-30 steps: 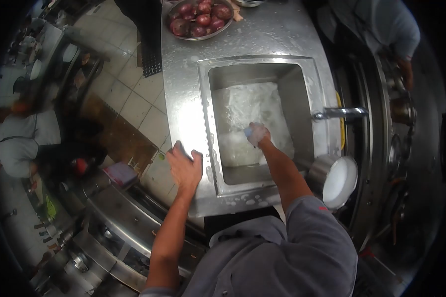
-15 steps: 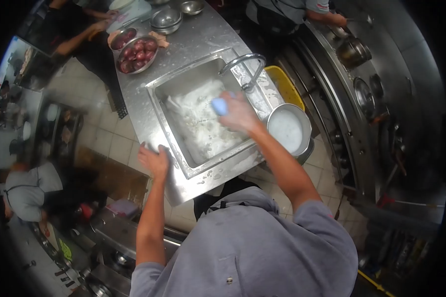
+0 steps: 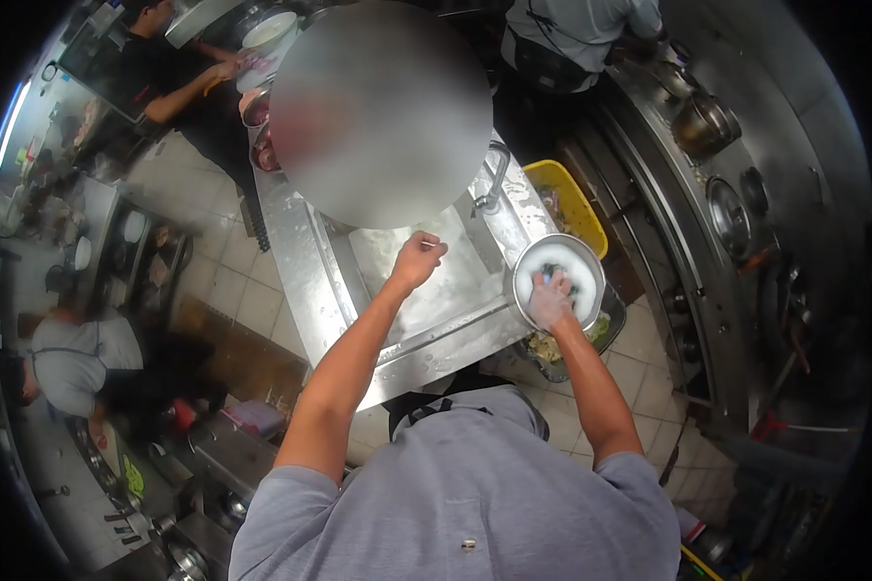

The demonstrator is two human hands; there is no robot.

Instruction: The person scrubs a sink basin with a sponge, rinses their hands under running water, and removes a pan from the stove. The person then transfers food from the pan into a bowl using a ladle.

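Observation:
Soapy white water fills a metal pot (image 3: 602, 292) on the right edge of the counter. My right hand (image 3: 552, 300) dips into its suds (image 3: 578, 263), closed around a blue sponge (image 3: 543, 279) that shows only in part. Over the steel sink (image 3: 426, 341), my left hand (image 3: 420, 261) hangs with its fingers curled together. Something small and pale may be at those fingertips, too small to name. Whitish foam (image 3: 424, 308) covers the sink bottom. The sink's far part lies behind a large grey blurred disc.
A curved faucet (image 3: 495, 184) rises at the sink's right. Beyond it stands a yellow basket (image 3: 591, 225); a bin of food scraps (image 3: 548, 354) sits below the pot. Bowls of reddish produce (image 3: 264, 153) are partly hidden at far left. Other people work at upper left, upper right and lower left.
My right hand has moved with the blue sponge from the sink into the pot. My left hand has left the counter's left edge and is now over the sink. A blurred disc now covers the upper middle.

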